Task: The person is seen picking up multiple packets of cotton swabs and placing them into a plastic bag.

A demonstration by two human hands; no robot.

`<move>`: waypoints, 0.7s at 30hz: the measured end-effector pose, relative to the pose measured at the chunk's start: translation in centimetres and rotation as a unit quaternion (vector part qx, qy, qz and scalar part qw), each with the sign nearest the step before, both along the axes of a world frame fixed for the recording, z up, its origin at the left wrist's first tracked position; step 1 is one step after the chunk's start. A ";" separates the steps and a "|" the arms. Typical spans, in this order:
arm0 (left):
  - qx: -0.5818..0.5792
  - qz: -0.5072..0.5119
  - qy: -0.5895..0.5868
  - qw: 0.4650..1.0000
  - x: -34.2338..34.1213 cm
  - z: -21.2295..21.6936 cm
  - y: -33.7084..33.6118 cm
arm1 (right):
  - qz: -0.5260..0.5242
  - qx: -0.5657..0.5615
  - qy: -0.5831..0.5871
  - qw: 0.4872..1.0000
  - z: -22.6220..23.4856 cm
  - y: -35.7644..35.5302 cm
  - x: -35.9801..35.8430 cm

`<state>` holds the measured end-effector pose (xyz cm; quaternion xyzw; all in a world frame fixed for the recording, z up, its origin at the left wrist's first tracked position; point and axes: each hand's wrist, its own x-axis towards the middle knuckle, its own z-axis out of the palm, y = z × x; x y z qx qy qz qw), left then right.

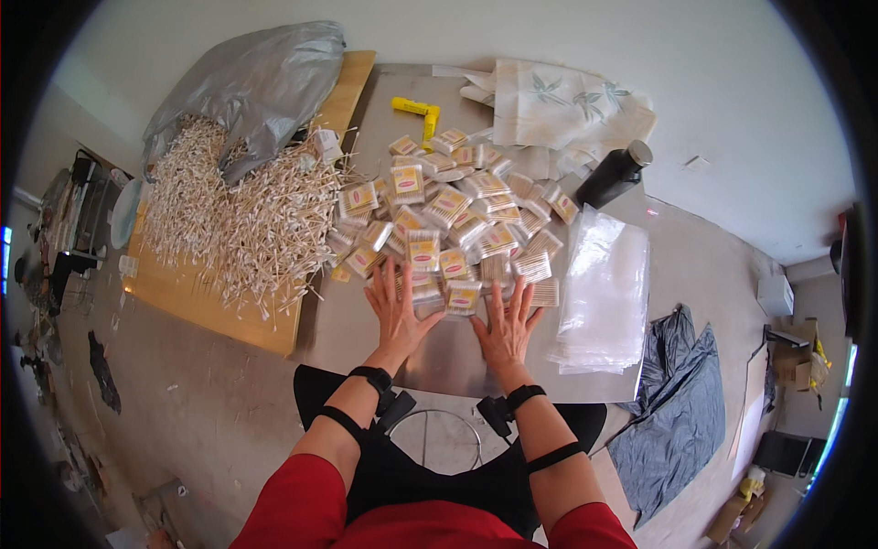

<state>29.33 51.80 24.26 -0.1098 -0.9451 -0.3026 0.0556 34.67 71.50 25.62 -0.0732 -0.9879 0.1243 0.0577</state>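
A heap of small clear packs of cotton swabs (447, 207) with yellow and red labels covers the middle of a metal table (439, 364). At the heap's near edge my left hand (400, 314) lies with its fingers spread, the tips touching the packs there. Beside it, my right hand (506, 328) is likewise spread, its fingertips against the lower right packs. One labelled pack (463, 296) sits between the two hands. Neither hand grips anything.
Loose cotton swabs (242, 215) are piled on a wooden board (265, 334) at left, partly under a grey plastic bag (265, 78). Clear plastic bags (604, 284) lie at right, near a black bottle (615, 174). A yellow tool-like object (421, 112) and patterned cloth (572, 105) are behind.
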 end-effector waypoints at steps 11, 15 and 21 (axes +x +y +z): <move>-0.028 -0.038 -0.069 0.996 -1.8 1.4 0.0 | -0.024 -0.010 -0.001 1.000 2.2 -0.3 -1.2; -0.021 -0.060 -0.037 0.997 0.2 2.1 -0.8 | 0.002 -0.087 0.075 0.993 2.4 -1.0 2.2; 0.059 -0.116 -0.028 0.991 8.0 5.8 -6.3 | -0.073 -0.035 0.111 0.990 3.2 2.8 9.0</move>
